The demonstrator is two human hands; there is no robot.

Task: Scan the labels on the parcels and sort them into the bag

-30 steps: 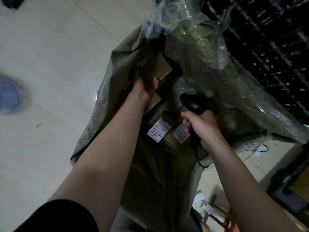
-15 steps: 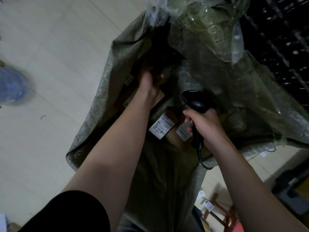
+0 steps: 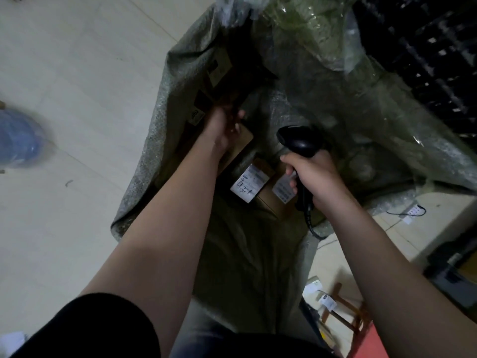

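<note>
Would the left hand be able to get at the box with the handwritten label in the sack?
Probably yes. The box with the handwritten label lies uncovered in the open sack, right beside the left forearm; the left hand only has to draw back from a deeper parcel.

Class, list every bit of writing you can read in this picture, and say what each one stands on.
"7-2-1", handwritten, my best reading, on the white label of a cardboard parcel in the bag.
Printed lines on that white label: too small to read.
Second label, beside the right hand gripping the scanner: blurred.
Third label, near the left hand: blurred.
</note>
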